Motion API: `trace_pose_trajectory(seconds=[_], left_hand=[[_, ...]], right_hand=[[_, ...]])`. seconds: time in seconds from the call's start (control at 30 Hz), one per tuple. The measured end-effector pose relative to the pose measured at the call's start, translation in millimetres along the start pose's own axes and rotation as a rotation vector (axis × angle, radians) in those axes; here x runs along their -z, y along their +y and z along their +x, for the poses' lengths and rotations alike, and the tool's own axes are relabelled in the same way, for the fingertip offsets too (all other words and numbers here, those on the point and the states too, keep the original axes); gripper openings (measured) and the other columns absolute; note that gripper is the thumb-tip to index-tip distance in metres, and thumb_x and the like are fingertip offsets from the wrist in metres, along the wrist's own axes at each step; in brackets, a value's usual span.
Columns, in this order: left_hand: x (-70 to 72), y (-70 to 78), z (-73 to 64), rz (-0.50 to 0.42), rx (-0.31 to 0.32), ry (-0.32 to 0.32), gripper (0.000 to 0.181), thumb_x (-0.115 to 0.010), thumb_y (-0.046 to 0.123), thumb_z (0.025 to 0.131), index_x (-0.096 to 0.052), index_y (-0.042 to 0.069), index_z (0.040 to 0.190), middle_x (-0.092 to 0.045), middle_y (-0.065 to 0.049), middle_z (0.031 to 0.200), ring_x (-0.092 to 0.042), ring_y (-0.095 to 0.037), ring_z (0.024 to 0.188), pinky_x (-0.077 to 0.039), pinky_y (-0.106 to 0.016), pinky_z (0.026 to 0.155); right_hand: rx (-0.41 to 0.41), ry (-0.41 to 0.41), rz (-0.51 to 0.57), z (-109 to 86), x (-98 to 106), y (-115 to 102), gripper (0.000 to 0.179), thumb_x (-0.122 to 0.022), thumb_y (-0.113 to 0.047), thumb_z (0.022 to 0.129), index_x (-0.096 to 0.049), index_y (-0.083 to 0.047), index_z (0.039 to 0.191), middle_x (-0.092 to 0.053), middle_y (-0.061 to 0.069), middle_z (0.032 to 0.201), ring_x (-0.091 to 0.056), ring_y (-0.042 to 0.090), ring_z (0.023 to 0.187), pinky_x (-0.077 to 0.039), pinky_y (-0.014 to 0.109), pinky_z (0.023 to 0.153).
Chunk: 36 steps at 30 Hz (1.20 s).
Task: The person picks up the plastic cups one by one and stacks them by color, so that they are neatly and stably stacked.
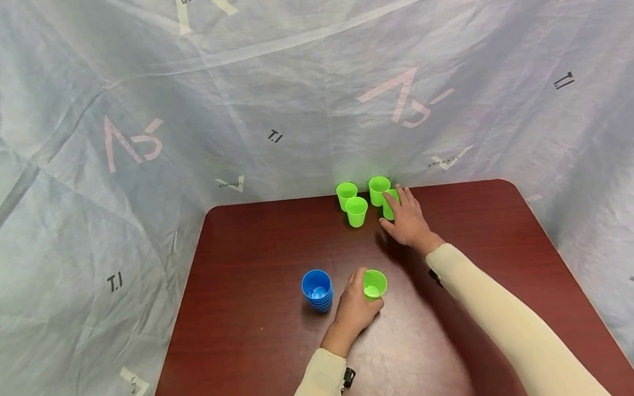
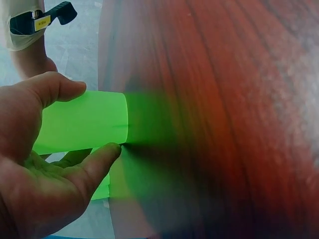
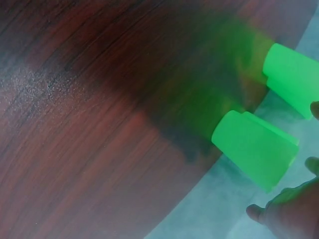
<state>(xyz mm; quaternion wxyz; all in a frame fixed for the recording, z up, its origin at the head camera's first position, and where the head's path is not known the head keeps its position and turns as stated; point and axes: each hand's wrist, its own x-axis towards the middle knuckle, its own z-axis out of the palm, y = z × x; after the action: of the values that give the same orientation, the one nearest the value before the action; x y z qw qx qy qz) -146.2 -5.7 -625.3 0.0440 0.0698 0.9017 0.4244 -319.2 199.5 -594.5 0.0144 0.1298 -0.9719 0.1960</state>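
My left hand (image 1: 355,303) grips an upright green cup (image 1: 375,286) near the middle of the table. In the left wrist view the thumb lies on one side of the green cup (image 2: 84,122) and a fingertip near its base. To the left of that hand stands a stack of nested blue cups (image 1: 317,286). At the back my right hand (image 1: 408,220) is spread beside a green cup (image 1: 390,209), which it partly covers. In the right wrist view its fingers and thumb (image 3: 255,213) are apart, near two green cups (image 3: 254,147).
Beside the right hand, another green cup (image 1: 379,189) stands near the back edge. Two more green cups (image 1: 356,212) stand just left of it. The dark red wooden table (image 1: 245,255) meets a grey printed cloth (image 1: 301,103) at the back and sides.
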Motion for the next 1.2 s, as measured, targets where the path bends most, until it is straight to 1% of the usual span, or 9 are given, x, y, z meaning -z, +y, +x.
trace_pose_trajectory(seconds=[0.2, 0.33, 0.43, 0.57, 0.63, 0.73, 0.87, 0.97, 1.2], left_hand=[[1.2, -0.6, 0.6, -0.006, 0.003, -0.012, 0.065, -0.083, 0.013, 0.080, -0.053, 0.018, 0.137, -0.063, -0.006, 0.129, -0.067, -0.023, 0.110, -0.056, -0.037, 0.091], [-0.2, -0.8, 1.1, 0.006, -0.009, -0.016, 0.065, -0.083, 0.014, 0.080, -0.053, 0.018, 0.137, -0.062, -0.006, 0.128, -0.067, -0.023, 0.110, -0.056, -0.035, 0.090], [-0.6, -1.2, 1.0, 0.012, -0.016, -0.013, 0.065, -0.084, 0.013, 0.080, -0.052, 0.017, 0.137, -0.063, -0.006, 0.128, -0.067, -0.023, 0.110, -0.056, -0.035, 0.091], [-0.2, -1.7, 0.3, 0.010, -0.014, -0.006, 0.065, -0.084, 0.013, 0.080, -0.053, 0.016, 0.138, -0.063, -0.006, 0.128, -0.067, -0.024, 0.110, -0.056, -0.036, 0.092], [-0.2, -2.4, -0.1, 0.009, -0.009, -0.005, 0.066, -0.084, 0.014, 0.081, -0.053, 0.016, 0.138, -0.063, -0.006, 0.128, -0.067, -0.023, 0.111, -0.057, -0.037, 0.092], [-0.6, -3.2, -0.3, 0.007, -0.003, -0.001, 0.066, -0.084, 0.014, 0.080, -0.053, 0.016, 0.139, -0.063, -0.006, 0.129, -0.067, -0.023, 0.111, -0.057, -0.037, 0.092], [-1.5, -3.1, -0.9, 0.010, -0.002, 0.001, 0.067, -0.085, 0.015, 0.080, -0.053, 0.017, 0.138, -0.063, -0.006, 0.129, -0.067, -0.023, 0.110, -0.057, -0.037, 0.091], [-1.4, -2.4, -2.1, 0.004, 0.001, -0.003, 0.067, -0.085, 0.015, 0.080, -0.053, 0.017, 0.138, -0.063, -0.007, 0.129, -0.067, -0.023, 0.110, -0.057, -0.037, 0.090], [-0.6, 0.5, -2.8, -0.007, 0.002, 0.002, 0.065, -0.084, 0.013, 0.080, -0.053, 0.016, 0.137, -0.063, -0.009, 0.129, -0.067, -0.026, 0.112, -0.056, -0.038, 0.092]], right_hand=[[-0.013, -0.035, -0.006, 6.1, -4, 2, 0.075, -0.058, -0.035, 0.106, -0.024, -0.011, 0.168, -0.004, 0.029, 0.176, -0.005, 0.053, 0.162, -0.017, 0.070, 0.128], [-0.032, -0.055, -0.027, 6.2, -5, 7, 0.075, -0.057, -0.034, 0.107, -0.021, -0.011, 0.169, -0.003, 0.029, 0.176, -0.005, 0.053, 0.162, -0.021, 0.071, 0.127], [-0.020, -0.042, -0.031, 6.9, -8, 10, 0.070, -0.055, -0.030, 0.108, -0.024, -0.010, 0.168, -0.007, 0.030, 0.175, -0.009, 0.054, 0.161, -0.023, 0.069, 0.127], [0.002, 0.006, 0.003, 7.4, -8, 9, 0.057, -0.050, -0.021, 0.110, -0.033, -0.006, 0.162, -0.017, 0.034, 0.170, -0.018, 0.055, 0.158, -0.029, 0.064, 0.126], [0.004, 0.020, 0.019, 6.9, -7, 7, 0.051, -0.048, -0.018, 0.111, -0.037, -0.005, 0.159, -0.021, 0.034, 0.168, -0.022, 0.054, 0.156, -0.033, 0.065, 0.123], [0.007, 0.020, 0.017, 6.4, -4, 5, 0.046, -0.048, -0.018, 0.112, -0.042, -0.005, 0.155, -0.026, 0.034, 0.165, -0.026, 0.053, 0.153, -0.039, 0.064, 0.119], [0.013, 0.017, 0.013, 4.9, -1, 5, 0.044, -0.051, -0.017, 0.111, -0.045, -0.004, 0.152, -0.030, 0.032, 0.162, -0.031, 0.052, 0.149, -0.041, 0.063, 0.116], [0.014, 0.014, 0.033, 2.2, 1, 5, 0.045, -0.053, -0.017, 0.110, -0.047, -0.003, 0.152, -0.032, 0.033, 0.159, -0.034, 0.053, 0.146, -0.042, 0.063, 0.115], [0.015, 0.005, 0.064, -3.5, 4, 4, 0.047, -0.052, -0.021, 0.110, -0.047, -0.004, 0.153, -0.033, 0.031, 0.158, -0.036, 0.051, 0.145, -0.043, 0.062, 0.114]])
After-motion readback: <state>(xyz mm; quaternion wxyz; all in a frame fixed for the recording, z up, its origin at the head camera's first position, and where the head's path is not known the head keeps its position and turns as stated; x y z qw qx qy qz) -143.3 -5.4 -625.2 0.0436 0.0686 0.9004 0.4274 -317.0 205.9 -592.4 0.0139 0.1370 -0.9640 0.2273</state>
